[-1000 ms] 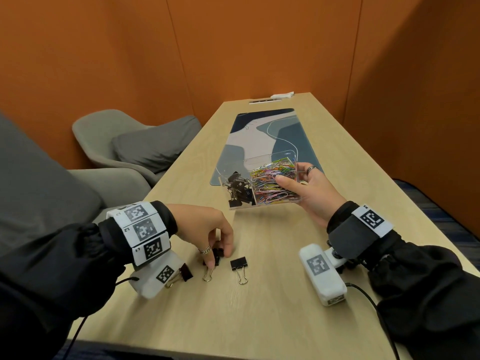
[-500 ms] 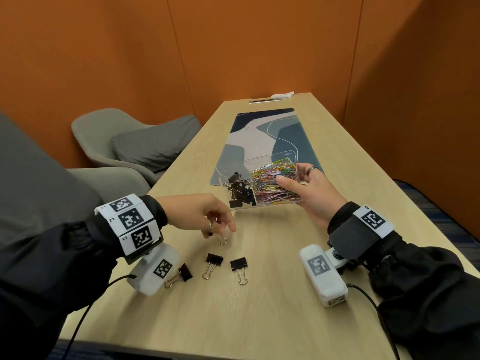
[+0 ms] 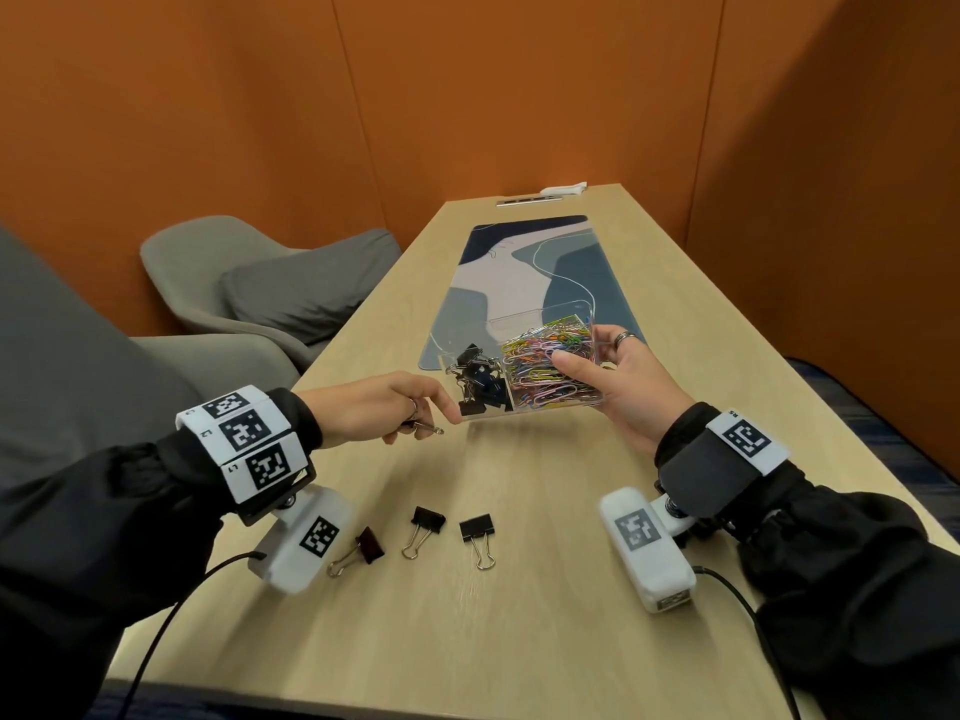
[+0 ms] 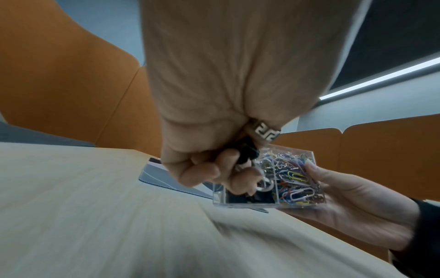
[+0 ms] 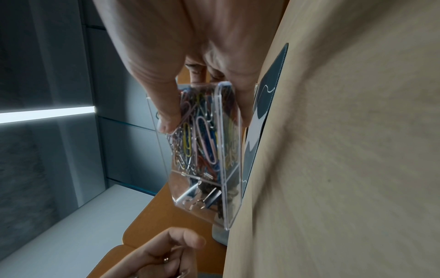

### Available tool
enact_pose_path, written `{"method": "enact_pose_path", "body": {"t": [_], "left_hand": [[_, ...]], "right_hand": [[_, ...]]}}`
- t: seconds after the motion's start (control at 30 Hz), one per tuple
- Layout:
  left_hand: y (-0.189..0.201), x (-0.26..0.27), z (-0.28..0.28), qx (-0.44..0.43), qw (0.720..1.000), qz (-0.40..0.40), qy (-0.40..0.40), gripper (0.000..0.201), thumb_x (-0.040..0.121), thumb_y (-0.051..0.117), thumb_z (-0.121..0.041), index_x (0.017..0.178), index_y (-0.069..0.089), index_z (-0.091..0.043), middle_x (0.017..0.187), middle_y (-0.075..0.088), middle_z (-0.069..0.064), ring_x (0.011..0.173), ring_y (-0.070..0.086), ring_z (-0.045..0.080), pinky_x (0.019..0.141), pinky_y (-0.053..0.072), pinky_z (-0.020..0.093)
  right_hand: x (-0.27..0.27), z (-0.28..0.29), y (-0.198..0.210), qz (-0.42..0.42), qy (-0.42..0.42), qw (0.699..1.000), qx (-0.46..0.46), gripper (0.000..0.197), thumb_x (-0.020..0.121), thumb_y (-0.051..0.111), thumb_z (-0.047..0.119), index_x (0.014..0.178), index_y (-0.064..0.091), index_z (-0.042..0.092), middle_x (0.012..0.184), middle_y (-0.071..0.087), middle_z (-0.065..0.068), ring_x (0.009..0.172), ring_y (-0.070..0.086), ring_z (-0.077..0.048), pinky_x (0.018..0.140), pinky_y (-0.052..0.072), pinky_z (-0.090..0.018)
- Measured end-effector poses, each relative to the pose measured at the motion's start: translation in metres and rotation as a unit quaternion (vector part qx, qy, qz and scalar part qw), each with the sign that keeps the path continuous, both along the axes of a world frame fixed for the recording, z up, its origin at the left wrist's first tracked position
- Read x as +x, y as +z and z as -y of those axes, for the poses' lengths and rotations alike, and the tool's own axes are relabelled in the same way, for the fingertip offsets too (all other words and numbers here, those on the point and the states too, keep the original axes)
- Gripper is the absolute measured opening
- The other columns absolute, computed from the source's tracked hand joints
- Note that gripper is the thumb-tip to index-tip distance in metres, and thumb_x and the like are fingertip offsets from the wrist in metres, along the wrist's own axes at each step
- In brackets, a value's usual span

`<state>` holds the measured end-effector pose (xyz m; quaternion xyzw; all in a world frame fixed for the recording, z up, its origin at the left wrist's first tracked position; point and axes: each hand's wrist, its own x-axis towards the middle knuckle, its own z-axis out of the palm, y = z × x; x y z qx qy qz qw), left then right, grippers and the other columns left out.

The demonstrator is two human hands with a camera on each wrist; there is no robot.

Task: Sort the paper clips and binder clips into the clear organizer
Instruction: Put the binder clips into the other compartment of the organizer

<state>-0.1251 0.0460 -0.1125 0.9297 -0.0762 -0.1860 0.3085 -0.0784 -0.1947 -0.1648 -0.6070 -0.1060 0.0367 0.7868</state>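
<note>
My right hand (image 3: 618, 387) holds the clear organizer (image 3: 582, 324) tilted above the table, thumb on top of the coloured paper clips (image 3: 545, 366) in its right compartment. Its left compartment holds several black binder clips (image 3: 475, 379). My left hand (image 3: 384, 413) is just left of the organizer, fingers curled round a black binder clip (image 4: 245, 154) whose wire handles (image 3: 428, 427) stick out below. Three more binder clips (image 3: 425, 527) lie on the table near me. In the right wrist view the organizer (image 5: 226, 154) stands on edge between thumb and fingers.
A blue and grey desk mat (image 3: 524, 272) lies beyond the organizer. Grey chairs (image 3: 249, 283) stand left of the table (image 3: 467, 641). A white object (image 3: 563, 188) and a dark strip lie at the far end. Cables run off both wrist cameras.
My left hand picked one binder clip off the table and carried it up and right to the organizer's left edge. The right hand kept the organizer nearly still.
</note>
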Motion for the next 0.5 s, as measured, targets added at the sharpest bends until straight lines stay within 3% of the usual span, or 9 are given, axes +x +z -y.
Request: {"method": "enact_pose_path", "body": {"t": [0.2, 0.37, 0.5], "left_hand": [[-0.001, -0.004, 0.003, -0.035, 0.999, 0.018, 0.018, 0.045, 0.093, 0.022, 0.008, 0.106, 0.059, -0.014, 0.074, 0.05, 0.0, 0.073, 0.043, 0.012, 0.061, 0.035, 0.022], [-0.002, -0.006, 0.009, -0.048, 0.999, 0.006, 0.013, 0.032, 0.103, 0.024, -0.007, 0.106, 0.055, -0.01, 0.075, 0.042, 0.0, 0.061, 0.036, 0.009, 0.054, 0.035, 0.017], [-0.001, -0.008, 0.01, -0.008, 1.0, -0.002, 0.012, 0.031, 0.103, 0.029, -0.025, 0.104, 0.058, -0.012, 0.076, 0.036, -0.001, 0.064, 0.034, 0.01, 0.057, 0.035, 0.019]], "right_hand": [[0.0, -0.001, 0.001, 0.003, -0.002, 1.0, -0.004, 0.065, 0.066, 0.075, 0.021, 0.123, 0.047, 0.005, 0.107, 0.063, -0.006, 0.11, 0.061, -0.032, 0.095, 0.049, -0.05], [0.0, 0.0, 0.0, 0.001, 0.0, 1.0, -0.002, 0.057, 0.074, 0.072, 0.015, 0.124, 0.046, 0.003, 0.106, 0.063, -0.005, 0.108, 0.062, -0.03, 0.095, 0.05, -0.049], [-0.001, -0.001, 0.001, 0.006, 0.004, 1.0, -0.003, 0.068, 0.067, 0.075, 0.021, 0.125, 0.045, 0.003, 0.107, 0.063, -0.006, 0.109, 0.061, -0.031, 0.095, 0.049, -0.049]]}}
